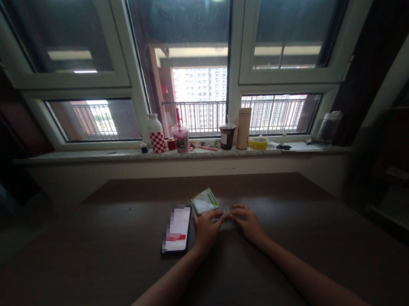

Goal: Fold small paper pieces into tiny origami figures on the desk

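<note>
Between my fingertips is a small, pale, crinkled piece [226, 211], too small to make out its kind. My left hand [208, 228] pinches it from the left, with thumb and fingers together. From the other side my right hand [248, 223] grips it in the same way, fingers bent. A flat green and white packet [205, 201] lies on the table just beyond my left hand, its near edge close to my fingers. To the left of that hand a phone [177, 229] rests face up with its screen lit and partly blurred out.
The dark brown table [274, 193] reaches to a wall below a window. Along the stone windowsill [122, 154] stand a checkered bottle [156, 134], a pink cup [182, 139], a dark drink cup [227, 137], a tan flask [243, 128], yellow tape [259, 143] and black scissors [283, 147].
</note>
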{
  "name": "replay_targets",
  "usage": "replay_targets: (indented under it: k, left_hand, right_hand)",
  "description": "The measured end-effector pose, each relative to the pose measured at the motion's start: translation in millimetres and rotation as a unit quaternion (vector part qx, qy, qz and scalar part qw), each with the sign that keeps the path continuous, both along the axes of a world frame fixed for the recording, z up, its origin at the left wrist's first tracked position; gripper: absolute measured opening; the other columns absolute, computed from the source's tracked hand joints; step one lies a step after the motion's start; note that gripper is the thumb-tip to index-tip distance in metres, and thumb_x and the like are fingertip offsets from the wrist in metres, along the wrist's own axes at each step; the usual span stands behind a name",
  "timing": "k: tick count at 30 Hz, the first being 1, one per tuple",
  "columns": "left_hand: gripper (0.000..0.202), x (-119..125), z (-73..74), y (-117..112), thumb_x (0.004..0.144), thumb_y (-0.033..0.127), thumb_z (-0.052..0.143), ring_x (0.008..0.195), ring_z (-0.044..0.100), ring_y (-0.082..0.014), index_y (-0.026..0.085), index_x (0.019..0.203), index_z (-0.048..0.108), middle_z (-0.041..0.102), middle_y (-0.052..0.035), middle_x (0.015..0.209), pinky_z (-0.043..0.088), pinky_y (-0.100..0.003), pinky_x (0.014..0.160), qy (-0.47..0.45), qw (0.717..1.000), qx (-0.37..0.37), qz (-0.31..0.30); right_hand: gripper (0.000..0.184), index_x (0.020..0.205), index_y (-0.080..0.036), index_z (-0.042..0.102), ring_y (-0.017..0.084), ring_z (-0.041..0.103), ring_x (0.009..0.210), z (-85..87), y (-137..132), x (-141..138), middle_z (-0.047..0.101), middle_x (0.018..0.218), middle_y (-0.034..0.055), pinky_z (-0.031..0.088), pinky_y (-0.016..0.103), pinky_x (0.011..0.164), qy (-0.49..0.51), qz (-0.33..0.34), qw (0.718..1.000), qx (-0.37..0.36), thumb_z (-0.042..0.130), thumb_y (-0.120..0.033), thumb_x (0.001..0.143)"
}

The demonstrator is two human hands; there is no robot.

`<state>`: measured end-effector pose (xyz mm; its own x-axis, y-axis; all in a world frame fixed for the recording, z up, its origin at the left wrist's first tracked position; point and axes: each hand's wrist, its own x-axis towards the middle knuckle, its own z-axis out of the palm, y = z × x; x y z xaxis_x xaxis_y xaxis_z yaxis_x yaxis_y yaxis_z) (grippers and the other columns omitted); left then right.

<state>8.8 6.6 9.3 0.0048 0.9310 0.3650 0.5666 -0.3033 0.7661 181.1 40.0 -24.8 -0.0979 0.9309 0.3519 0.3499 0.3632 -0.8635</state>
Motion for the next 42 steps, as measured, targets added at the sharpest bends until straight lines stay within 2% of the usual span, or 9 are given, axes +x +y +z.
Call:
replay_targets:
  k: [7,12,17,21,34,39,42]
  left_hand:
    - [0.018,-1,1.0,-1,0.079,0.039,0.062,0.099,0.066,-0.0266,0.026,0.078,0.075,0.077,-0.0036,0.092,0.011,-0.054,0.114,-0.005,1.0,0.0,-0.001]
    - [0.015,0,-0.2,0,0.079,0.037,0.064,0.097,0.067,-0.0261,0.026,0.076,0.075,0.077,-0.0015,0.09,0.008,-0.054,0.115,-0.004,1.0,0.002,-0.002]
    - [0.015,1,1.1,0,0.077,0.036,0.065,0.094,0.068,-0.025,0.026,0.074,0.075,0.077,-0.0009,0.087,0.011,-0.053,0.114,-0.003,1.0,-0.003,-0.002]
    - [0.017,0,1.5,-1,0.076,0.039,0.065,0.092,0.068,-0.0251,0.026,0.073,0.075,0.077,-0.0011,0.086,0.019,-0.05,0.112,-0.006,1.0,-0.012,-0.001]
    - [0.02,-2,0.2,1,0.076,0.04,0.065,0.089,0.068,-0.0233,0.023,0.075,0.075,0.077,-0.0025,0.087,0.019,-0.048,0.112,-0.018,0.999,-0.028,-0.01]
    - [0.017,-2,-1.1,3,0.077,0.039,0.065,0.094,0.068,-0.0248,0.024,0.076,0.075,0.077,-0.0023,0.088,0.017,-0.049,0.113,-0.01,1.0,-0.027,-0.004]
    - [0.017,-2,-1.4,3,0.077,0.038,0.065,0.092,0.068,-0.0242,0.024,0.075,0.075,0.077,-0.0026,0.087,0.02,-0.048,0.112,-0.005,1.0,-0.025,-0.007]
  right_hand:
    - [0.017,0.081,-0.025,0.078,0.024,0.056,0.11,1.9,-3,-1,0.062,0.108,0.0089,0.04,0.042,0.102,-0.028,-0.008,0.999,0.015,0.067,-0.038,0.081]
    - [0.012,0.081,-0.025,0.077,0.026,0.054,0.112,4.4,-6,-3,0.062,0.109,0.0092,0.036,0.045,0.102,-0.078,-0.03,0.996,0.036,0.066,-0.03,0.081]
    - [0.013,0.08,-0.024,0.075,0.026,0.054,0.112,7.7,-11,-6,0.067,0.103,0.0086,0.027,0.05,0.107,-0.134,-0.039,0.986,0.086,0.063,-0.022,0.083]
    - [0.019,0.075,-0.024,0.072,0.025,0.056,0.11,7.8,-13,-7,0.069,0.093,0.0057,0.018,0.053,0.11,-0.166,-0.043,0.979,0.108,0.057,-0.019,0.086]
    - [0.02,0.077,-0.023,0.071,0.024,0.057,0.109,10.4,-15,-8,0.071,0.09,0.0049,0.017,0.054,0.11,-0.201,-0.039,0.971,0.125,0.055,-0.019,0.088]
    - [0.014,0.079,-0.024,0.073,0.025,0.057,0.109,10.1,-14,-8,0.07,0.096,0.0069,0.022,0.053,0.109,-0.197,-0.055,0.971,0.122,0.06,-0.019,0.085]
    - [0.014,0.077,-0.023,0.073,0.025,0.057,0.108,10.5,-15,-9,0.068,0.097,0.0077,0.023,0.052,0.108,-0.188,-0.06,0.974,0.113,0.062,-0.019,0.084]
